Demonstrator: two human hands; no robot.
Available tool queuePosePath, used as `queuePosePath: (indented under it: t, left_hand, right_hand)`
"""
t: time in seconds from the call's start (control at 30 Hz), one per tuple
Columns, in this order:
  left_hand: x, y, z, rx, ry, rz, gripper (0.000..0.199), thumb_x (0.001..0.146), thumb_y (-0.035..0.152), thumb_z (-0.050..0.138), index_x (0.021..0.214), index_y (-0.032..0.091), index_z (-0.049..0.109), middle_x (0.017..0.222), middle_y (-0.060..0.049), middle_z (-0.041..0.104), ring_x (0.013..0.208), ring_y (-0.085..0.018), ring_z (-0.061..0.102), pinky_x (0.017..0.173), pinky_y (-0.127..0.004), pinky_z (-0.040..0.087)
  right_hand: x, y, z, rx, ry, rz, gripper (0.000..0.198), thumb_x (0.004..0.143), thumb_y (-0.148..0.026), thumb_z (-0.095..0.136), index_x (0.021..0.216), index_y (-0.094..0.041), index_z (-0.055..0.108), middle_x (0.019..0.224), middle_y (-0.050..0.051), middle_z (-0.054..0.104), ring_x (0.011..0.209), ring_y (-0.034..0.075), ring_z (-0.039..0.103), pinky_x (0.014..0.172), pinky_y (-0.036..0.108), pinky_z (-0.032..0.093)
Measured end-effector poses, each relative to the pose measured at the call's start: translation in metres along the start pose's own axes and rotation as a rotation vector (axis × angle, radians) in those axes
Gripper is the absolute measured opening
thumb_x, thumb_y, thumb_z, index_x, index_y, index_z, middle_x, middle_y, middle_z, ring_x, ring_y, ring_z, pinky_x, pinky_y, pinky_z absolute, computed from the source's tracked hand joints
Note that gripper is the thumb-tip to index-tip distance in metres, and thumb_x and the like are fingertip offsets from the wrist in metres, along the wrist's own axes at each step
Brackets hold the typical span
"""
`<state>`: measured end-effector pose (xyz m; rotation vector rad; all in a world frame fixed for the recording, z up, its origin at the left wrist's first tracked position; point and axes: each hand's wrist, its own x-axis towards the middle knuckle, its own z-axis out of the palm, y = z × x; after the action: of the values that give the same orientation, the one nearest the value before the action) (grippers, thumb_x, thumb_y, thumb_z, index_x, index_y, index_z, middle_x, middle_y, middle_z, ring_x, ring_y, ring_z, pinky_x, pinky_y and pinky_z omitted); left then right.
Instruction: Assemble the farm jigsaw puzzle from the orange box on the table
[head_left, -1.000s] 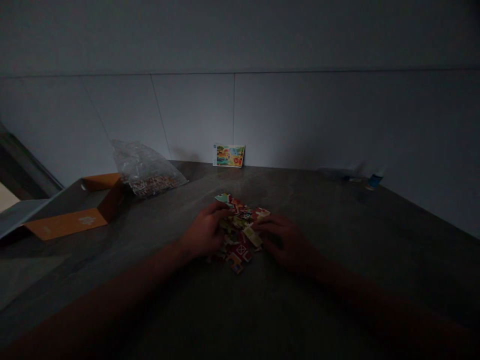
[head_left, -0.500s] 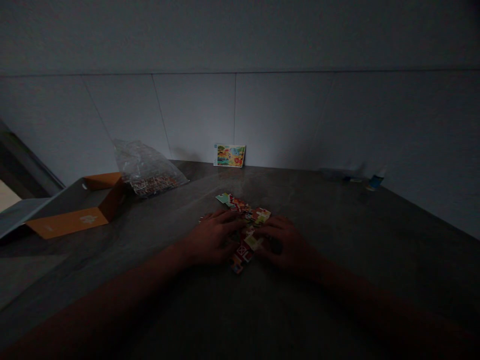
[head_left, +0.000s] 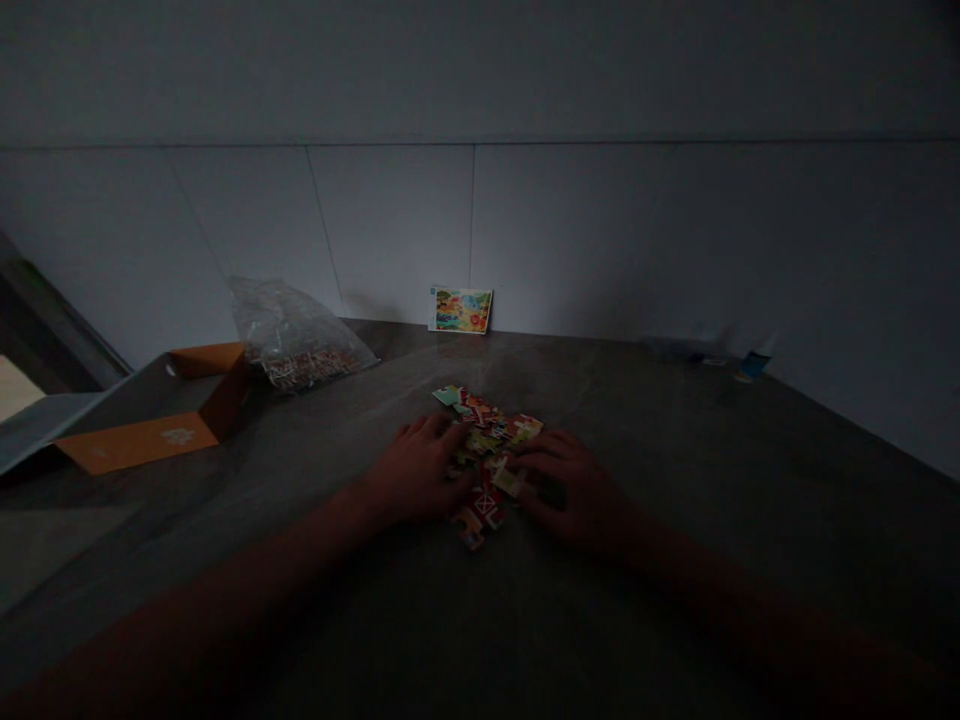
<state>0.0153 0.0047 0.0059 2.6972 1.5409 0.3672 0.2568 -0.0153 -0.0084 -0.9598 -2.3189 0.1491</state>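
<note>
A small cluster of colourful jigsaw pieces (head_left: 484, 412) lies on the dark table between my hands, some overlapping. My left hand (head_left: 420, 470) rests palm down at the left side of the cluster, fingers stretched and slightly apart, with nothing seen in its grip. My right hand (head_left: 570, 485) is curved at the right side, its thumb and forefinger at the edge of a cream jigsaw piece (head_left: 509, 479). Just below and left of that piece lie a dark red piece (head_left: 486, 503) with a white crossed pattern and an orange-brown piece (head_left: 471, 530). Dim light blurs the fingertips.
An orange open box (head_left: 142, 435) stands at the left beside a clear plastic bag (head_left: 300, 345) of small pieces. A colourful picture card (head_left: 461, 310) leans against the wall (head_left: 570, 230). A small blue-labelled bottle (head_left: 752, 362) stands at the back right.
My left hand has drawn back to the left, uncovering more pieces in the middle. The cream piece by my right fingers has shifted and turned slightly; the right hand has barely moved.
</note>
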Motion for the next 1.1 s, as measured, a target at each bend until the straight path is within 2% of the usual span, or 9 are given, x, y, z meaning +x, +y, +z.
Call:
queuePosePath:
  t: [0.23, 0.37, 0.53, 0.63, 0.8, 0.97, 1.1]
  left_hand:
    - [0.001, -0.002, -0.002, 0.098, 0.010, -0.162, 0.059, 0.083, 0.047, 0.053, 0.135, 0.020, 0.050, 0.125, -0.016, 0.054, 0.115, -0.035, 0.052, 0.095, -0.050, 0.044]
    - [0.001, -0.003, -0.008, 0.161, -0.002, -0.202, 0.059, 0.079, 0.041, 0.056, 0.133, 0.019, 0.052, 0.122, -0.017, 0.055, 0.113, -0.037, 0.052, 0.091, -0.052, 0.045]
    - [0.000, -0.005, -0.011, 0.213, -0.025, -0.253, 0.050, 0.079, 0.028, 0.051, 0.127, 0.016, 0.057, 0.114, -0.019, 0.058, 0.107, -0.038, 0.055, 0.086, -0.053, 0.047]
    - [0.000, -0.006, -0.008, 0.153, -0.025, -0.185, 0.049, 0.079, 0.023, 0.050, 0.127, 0.016, 0.058, 0.115, -0.017, 0.059, 0.108, -0.035, 0.055, 0.090, -0.051, 0.047]
    - [-0.001, -0.001, -0.007, -0.006, 0.055, 0.124, 0.053, 0.082, 0.019, 0.051, 0.135, 0.018, 0.051, 0.134, -0.014, 0.050, 0.124, -0.028, 0.048, 0.106, -0.043, 0.041]
    - [-0.003, 0.000, -0.014, -0.047, 0.014, 0.129, 0.050, 0.093, 0.041, 0.047, 0.141, 0.025, 0.047, 0.145, -0.013, 0.043, 0.132, -0.033, 0.040, 0.108, -0.052, 0.035]
    - [-0.004, -0.001, -0.015, -0.103, -0.063, 0.233, 0.049, 0.093, 0.047, 0.048, 0.140, 0.032, 0.046, 0.149, -0.007, 0.040, 0.135, -0.031, 0.038, 0.110, -0.053, 0.031]
  right_hand:
    - [-0.001, 0.001, 0.000, -0.010, 0.019, 0.021, 0.035, 0.079, -0.020, 0.063, 0.114, -0.022, 0.068, 0.116, 0.011, 0.064, 0.110, 0.026, 0.057, 0.094, 0.046, 0.047]
    - [-0.001, 0.002, 0.000, -0.014, 0.042, 0.080, 0.034, 0.079, -0.018, 0.061, 0.112, -0.024, 0.070, 0.115, 0.011, 0.062, 0.108, 0.026, 0.058, 0.092, 0.046, 0.049]
    - [-0.001, 0.002, 0.001, 0.006, 0.067, 0.124, 0.028, 0.085, -0.019, 0.055, 0.109, -0.023, 0.070, 0.113, 0.009, 0.066, 0.107, 0.025, 0.060, 0.092, 0.044, 0.049]
    - [0.001, 0.000, 0.000, 0.034, 0.027, 0.078, 0.032, 0.086, -0.016, 0.053, 0.113, -0.024, 0.068, 0.112, 0.008, 0.068, 0.108, 0.024, 0.060, 0.094, 0.044, 0.048]
    - [0.000, -0.004, 0.000, 0.077, -0.005, 0.039, 0.039, 0.079, -0.012, 0.060, 0.115, -0.023, 0.067, 0.113, 0.009, 0.068, 0.109, 0.026, 0.059, 0.096, 0.046, 0.048]
    - [-0.004, -0.008, 0.000, 0.155, -0.053, -0.018, 0.042, 0.079, -0.013, 0.060, 0.120, -0.023, 0.063, 0.120, 0.010, 0.066, 0.115, 0.024, 0.059, 0.099, 0.044, 0.049]
    - [-0.005, -0.015, -0.001, 0.201, -0.076, -0.117, 0.040, 0.083, -0.012, 0.056, 0.120, -0.023, 0.062, 0.125, 0.008, 0.065, 0.120, 0.022, 0.057, 0.103, 0.042, 0.046]
